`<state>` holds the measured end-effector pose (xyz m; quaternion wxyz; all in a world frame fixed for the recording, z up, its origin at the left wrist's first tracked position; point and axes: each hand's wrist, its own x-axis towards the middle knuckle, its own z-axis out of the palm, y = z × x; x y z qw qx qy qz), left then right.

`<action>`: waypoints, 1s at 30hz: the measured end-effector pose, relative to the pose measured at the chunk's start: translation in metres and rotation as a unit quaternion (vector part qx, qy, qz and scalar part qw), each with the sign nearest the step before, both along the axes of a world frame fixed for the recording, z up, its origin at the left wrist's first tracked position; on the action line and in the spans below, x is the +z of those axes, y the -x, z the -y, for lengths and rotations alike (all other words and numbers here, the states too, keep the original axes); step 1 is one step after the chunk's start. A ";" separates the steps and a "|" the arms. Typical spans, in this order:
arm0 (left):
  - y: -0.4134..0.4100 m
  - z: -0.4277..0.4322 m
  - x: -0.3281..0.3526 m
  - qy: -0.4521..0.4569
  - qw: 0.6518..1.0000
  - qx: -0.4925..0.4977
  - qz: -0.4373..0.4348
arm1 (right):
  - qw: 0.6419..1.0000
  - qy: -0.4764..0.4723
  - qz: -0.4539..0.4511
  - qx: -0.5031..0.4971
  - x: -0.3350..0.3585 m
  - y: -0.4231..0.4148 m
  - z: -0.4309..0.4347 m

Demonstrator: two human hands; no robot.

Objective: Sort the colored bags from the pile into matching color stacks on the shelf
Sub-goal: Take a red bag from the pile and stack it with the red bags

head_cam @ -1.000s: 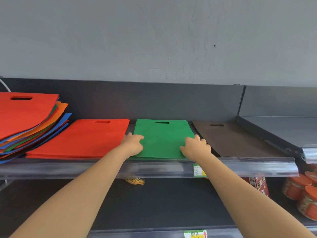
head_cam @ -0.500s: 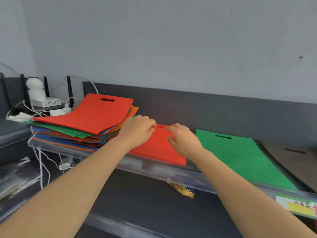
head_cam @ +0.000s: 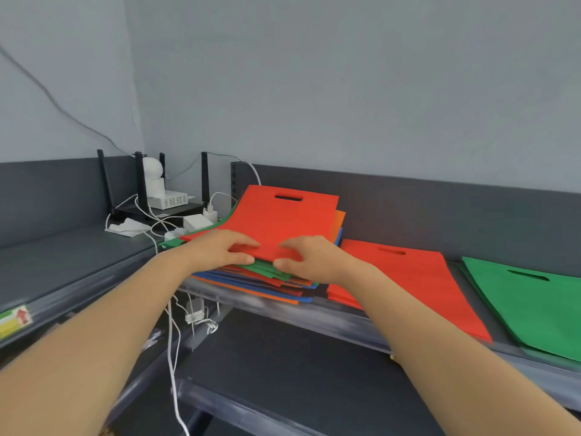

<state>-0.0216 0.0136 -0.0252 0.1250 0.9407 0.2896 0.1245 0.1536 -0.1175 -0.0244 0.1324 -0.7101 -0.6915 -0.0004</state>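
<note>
dark grey metal shelf (head_cam: 345, 322) is carrying everything | flat green fabric bags (head_cam: 528, 303) are lying far right, flat red fabric bags (head_cam: 408, 278) beside them | mixed-colour bag pile (head_cam: 267, 280) is sitting left | left hand (head_cam: 217, 250) and right hand (head_cam: 311, 258) are both pinching the near edge of its top red bag (head_cam: 283, 218)

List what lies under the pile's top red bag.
Edges of a green bag, an orange bag and a blue bag poke out beneath the top bag. Their middles, and how many more lie there, are covered.
</note>
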 end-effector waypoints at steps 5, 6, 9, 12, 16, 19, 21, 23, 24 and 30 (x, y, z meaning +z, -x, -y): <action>0.000 -0.018 0.004 0.001 1.000 -0.006 0.000 | 0.998 0.043 0.039 -0.028 0.010 0.003 -0.011; 0.000 -0.019 0.005 0.015 1.000 -0.011 0.011 | 0.998 0.047 0.023 -0.028 0.013 0.001 -0.011; 0.001 -0.020 0.009 0.037 0.999 -0.009 0.035 | 0.999 0.024 0.028 -0.039 0.016 -0.003 -0.011; -0.003 -0.022 0.011 -0.011 1.000 0.008 0.005 | 0.991 -0.030 0.112 -0.067 0.011 -0.002 -0.017; -0.022 -0.014 0.012 -0.111 0.992 0.011 -0.065 | 0.981 -0.059 0.178 -0.055 0.007 0.002 -0.018; -0.037 -0.008 0.011 -0.187 0.980 0.023 -0.067 | 0.982 -0.111 0.110 -0.108 0.008 0.002 -0.006; -0.041 -0.001 0.011 -0.226 0.973 0.050 -0.023 | 0.960 -0.176 -0.078 -0.202 0.012 -0.003 0.004; -0.045 0.012 0.012 -0.310 0.950 0.048 0.014 | 0.877 -0.213 -0.320 -0.287 0.018 -0.020 0.010; -0.050 0.019 0.013 -0.351 0.935 0.036 0.021 | 0.816 -0.195 -0.450 -0.307 0.021 -0.030 0.015; -0.085 0.062 0.005 -0.471 0.869 -0.142 0.052 | 0.571 -0.073 -0.771 -0.272 0.007 -0.075 0.041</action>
